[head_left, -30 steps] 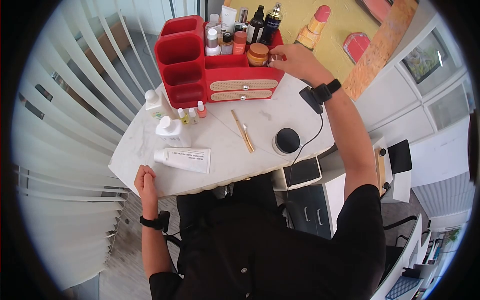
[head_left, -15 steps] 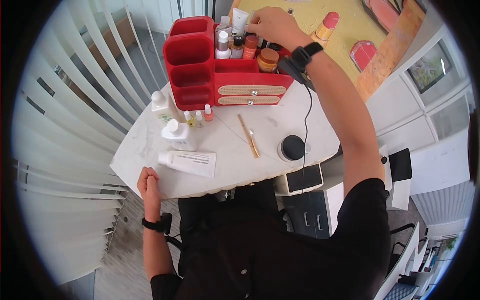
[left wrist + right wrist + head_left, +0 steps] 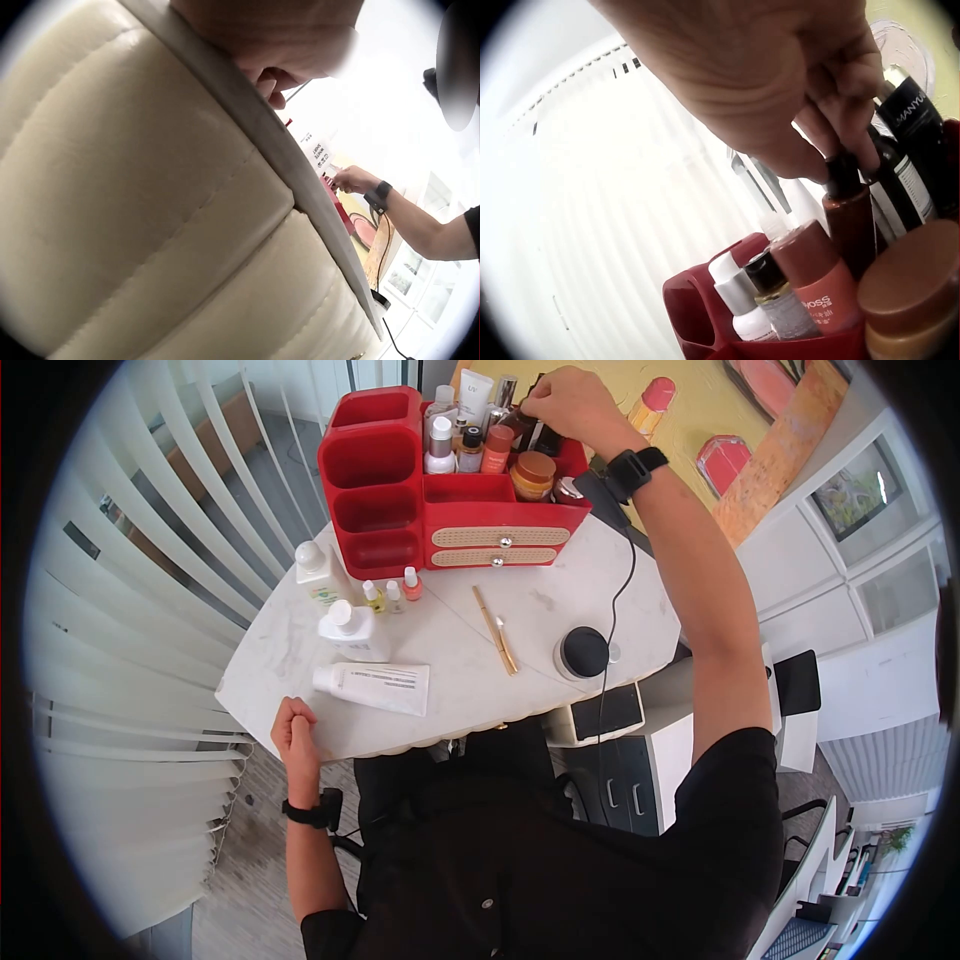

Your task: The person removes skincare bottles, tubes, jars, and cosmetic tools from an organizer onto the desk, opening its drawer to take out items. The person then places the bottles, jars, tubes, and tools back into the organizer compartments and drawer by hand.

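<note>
The person wears a short-sleeved black shirt (image 3: 440, 860) with small pale round buttons (image 3: 487, 904), dark trousers (image 3: 383, 788), and black wristbands (image 3: 637, 472) carrying compact black cameras (image 3: 331, 808), a thin black cable (image 3: 613, 622) trailing from the right one.

Room above red compartments (image 3: 374, 484); coral bottle (image 3: 826, 298), jar (image 3: 909, 281) block amber bottle's (image 3: 850, 229) front.

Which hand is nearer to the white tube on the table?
Left. The left hand is at the table edge, near the tube; the right hand is farther off, pinching a brown bottle in the red organizer.
</note>
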The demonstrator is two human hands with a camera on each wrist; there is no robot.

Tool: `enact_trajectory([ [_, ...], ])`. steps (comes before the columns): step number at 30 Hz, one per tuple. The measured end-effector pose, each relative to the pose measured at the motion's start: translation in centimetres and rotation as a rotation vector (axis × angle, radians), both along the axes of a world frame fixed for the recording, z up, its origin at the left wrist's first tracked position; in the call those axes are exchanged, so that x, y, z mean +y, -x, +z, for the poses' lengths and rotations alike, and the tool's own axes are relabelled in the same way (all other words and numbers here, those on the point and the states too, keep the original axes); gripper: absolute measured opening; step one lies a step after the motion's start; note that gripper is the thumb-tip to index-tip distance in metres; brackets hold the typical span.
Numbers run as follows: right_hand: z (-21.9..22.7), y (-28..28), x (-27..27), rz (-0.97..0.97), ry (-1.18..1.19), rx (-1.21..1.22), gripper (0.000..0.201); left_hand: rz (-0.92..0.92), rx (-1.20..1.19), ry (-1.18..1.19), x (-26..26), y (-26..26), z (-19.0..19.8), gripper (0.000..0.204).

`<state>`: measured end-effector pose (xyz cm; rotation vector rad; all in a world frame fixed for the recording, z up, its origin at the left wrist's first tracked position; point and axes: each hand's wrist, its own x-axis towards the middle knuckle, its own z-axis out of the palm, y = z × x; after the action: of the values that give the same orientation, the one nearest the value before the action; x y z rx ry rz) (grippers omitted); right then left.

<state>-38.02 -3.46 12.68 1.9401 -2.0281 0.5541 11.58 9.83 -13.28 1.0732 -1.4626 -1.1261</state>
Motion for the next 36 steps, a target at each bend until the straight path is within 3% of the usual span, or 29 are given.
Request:
enact_trajectory([
  [2, 1.8, -1.0, 2.1, -0.05, 0.009, -0.122, 0.026, -0.003, -0.011, 0.012, -0.1, -0.1, -0.2, 0.016],
  [5, 1.7, 0.2, 2.5, -0.059, 0.116, -0.12, 0.029, 0.005, -0.021, 0.011, -0.1, -0.1, -0.2, 0.016],
  [8, 1.6, 0.3, 2.9, -0.144, 0.061, -0.112, 0.026, 0.011, -0.019, -0.008, -0.1, -0.1, -0.3, 0.016],
  [11, -0.2, 3.1, 1.0, -0.119, 0.031, 0.027, 0.031, 0.008, -0.026, -0.008, -0.1, 0.0, -0.1, 0.016],
  [14, -1.1, 2.5, 1.2, -0.156, 0.053, 0.059, 0.032, 0.009, -0.032, -0.004, 0.0, 0.0, 0.0, 0.016],
  [20, -3.4, 3.4, 0.9, -0.079, 0.064, 0.029, 0.031, -0.001, -0.02, -0.001, -0.2, -0.1, -0.2, 0.016],
  [27, -3.0, 2.8, 3.2, -0.105, 0.077, -0.071, 0.029, -0.002, -0.015, 0.005, -0.3, -0.1, -0.5, 0.016],
  [32, -2.7, 3.4, 7.6, -0.053, 0.382, -0.241, 0.024, 0.016, -0.018, 0.011, 0.0, 0.5, 0.2, 0.018],
  [36, -4.1, 2.1, 15.0, -0.016, 0.39, -0.37, 0.023, -0.003, -0.012, 0.03, -0.3, -0.1, -0.5, 0.017],
])
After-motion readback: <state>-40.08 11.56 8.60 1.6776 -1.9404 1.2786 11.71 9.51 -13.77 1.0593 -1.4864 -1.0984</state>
